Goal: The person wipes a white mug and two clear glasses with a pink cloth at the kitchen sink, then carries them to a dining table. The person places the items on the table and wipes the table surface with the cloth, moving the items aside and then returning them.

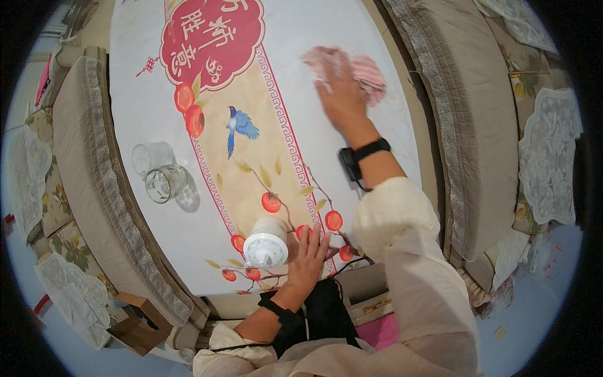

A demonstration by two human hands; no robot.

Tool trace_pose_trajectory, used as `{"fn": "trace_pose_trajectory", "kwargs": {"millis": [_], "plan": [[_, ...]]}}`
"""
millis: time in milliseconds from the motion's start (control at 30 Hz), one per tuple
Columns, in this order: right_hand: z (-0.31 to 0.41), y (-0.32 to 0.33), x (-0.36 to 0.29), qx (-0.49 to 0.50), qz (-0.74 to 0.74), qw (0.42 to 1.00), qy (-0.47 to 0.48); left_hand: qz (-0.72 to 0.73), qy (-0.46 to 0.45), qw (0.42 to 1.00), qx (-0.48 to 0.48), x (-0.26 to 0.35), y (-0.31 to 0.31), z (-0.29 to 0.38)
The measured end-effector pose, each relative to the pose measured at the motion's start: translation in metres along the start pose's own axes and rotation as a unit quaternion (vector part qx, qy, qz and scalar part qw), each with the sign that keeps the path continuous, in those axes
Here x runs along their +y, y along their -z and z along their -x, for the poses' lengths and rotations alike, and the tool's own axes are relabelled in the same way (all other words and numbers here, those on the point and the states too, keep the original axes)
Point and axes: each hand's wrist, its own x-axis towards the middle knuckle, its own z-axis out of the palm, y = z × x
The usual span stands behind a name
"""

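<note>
My right hand (341,94) presses down on a pink-and-white striped cloth (370,77) on the right side of a long table with a printed tablecloth (301,28). The hand and cloth are slightly blurred. My left hand (308,257) lies palm down near the table's front edge, fingers apart, holding nothing. Just left of it stands a white lidded cup (266,245). Farther left are a clear drinking glass (165,184) and, touching or very near it, what looks like a second clear glass (141,159).
A padded sofa seat (476,118) runs along the right of the table, another sofa seat (99,165) along the left. An open cardboard box (141,325) sits at the lower left. A black cable runs by the table's front edge.
</note>
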Motion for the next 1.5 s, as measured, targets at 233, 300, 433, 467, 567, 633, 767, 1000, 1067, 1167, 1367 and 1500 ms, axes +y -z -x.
{"fn": "trace_pose_trajectory", "kwargs": {"millis": [233,300,433,467,567,633,767,1000,1067,1167,1367,1500], "plan": [[0.109,0.049,0.060,-0.020,0.096,0.982,-0.161,-0.076,-0.007,0.997,-0.003,0.002,0.000,0.001],[0.150,0.058,0.063,-0.028,0.130,0.974,-0.183,-0.118,-0.018,0.993,0.024,0.001,0.000,0.000],[0.235,0.079,0.048,-0.063,0.112,0.962,-0.241,-0.097,-0.027,0.994,0.035,0.000,0.002,-0.003],[0.255,0.082,0.039,-0.067,0.105,0.960,-0.251,-0.106,-0.029,0.994,0.012,0.000,0.003,-0.003],[0.315,0.090,0.005,-0.094,0.067,0.954,-0.276,-0.061,-0.036,0.997,0.030,-0.003,0.002,0.004],[0.347,0.087,-0.024,-0.109,0.040,0.956,-0.268,-0.023,-0.055,0.997,0.045,-0.007,-0.001,0.021],[0.393,0.082,-0.103,-0.191,-0.009,0.959,-0.209,0.120,-0.114,0.984,0.067,-0.037,-0.011,0.082],[0.401,0.081,-0.131,-0.228,-0.073,0.967,-0.091,0.256,0.095,0.920,0.279,-0.116,0.007,0.133],[0.388,0.078,-0.095,-0.200,-0.028,0.974,-0.105,0.329,0.116,0.900,0.261,-0.127,0.017,0.104],[0.372,0.081,-0.041,-0.105,0.047,0.979,-0.171,0.430,0.088,0.873,0.211,-0.125,0.030,0.069],[0.370,0.096,0.022,-0.048,0.053,0.955,-0.286,0.490,0.113,0.847,0.175,-0.103,0.039,0.036],[0.353,0.088,0.031,0.003,0.009,0.962,-0.274,0.498,0.108,0.839,0.190,-0.083,0.038,0.018]]}}
